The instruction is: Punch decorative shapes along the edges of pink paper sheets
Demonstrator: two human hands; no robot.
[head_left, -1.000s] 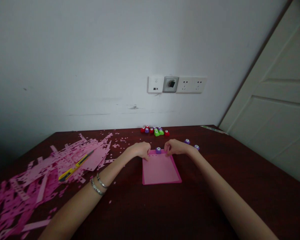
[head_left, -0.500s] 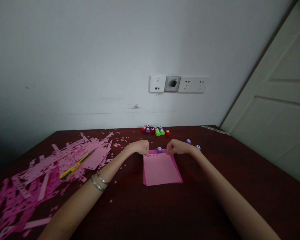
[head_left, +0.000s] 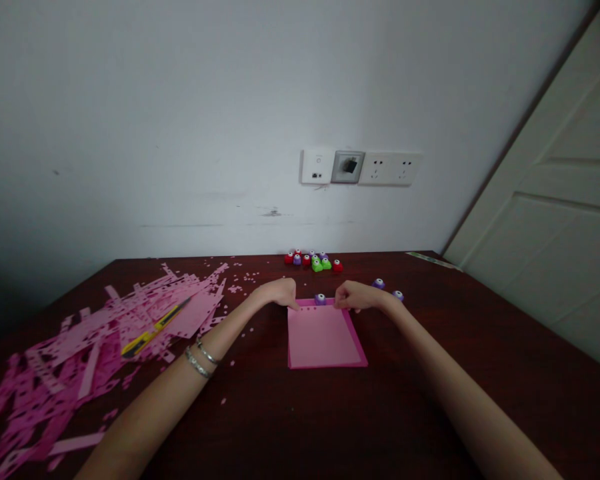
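- Head view: a pale wall (head_left: 230, 100) rises behind the dark table (head_left: 280, 427), with one panelled door (head_left: 570, 220) at the right.
- Just now the light sheet (head_left: 323, 340) has swung back: its near left corner, which stuck out past the dark sheet (head_left: 361, 353), now sits inside the edge. The two lie nearly square, with a dark margin showing mostly along the right side and the top.
- Your left hand (head_left: 281, 292) has its fingers drawn together on the light sheet's far left corner.
- Your right hand (head_left: 355, 295) is curled at the far right corner, seemingly pinching the same sheet.
- Between your hands, one purple punch (head_left: 320, 300) sits at the middle of the far edge.
- Count two more purple punches (head_left: 379, 284) beyond your right hand, on the table.
- Near the wall you have a cluster of ten, as far as the overlap lets you count: four red punches (head_left: 337, 266), three green punches (head_left: 326, 264) and three purple.
- You have one light sheet on top; how many dark layers lie beneath, you cannot tell.
- About four small marks run along its far edge, left of the middle.
- To your left lies one yellow cutter (head_left: 150, 333), on pink scraps (head_left: 80, 340) too many to count.
- You wear two bracelets (head_left: 197, 362) on your left wrist.
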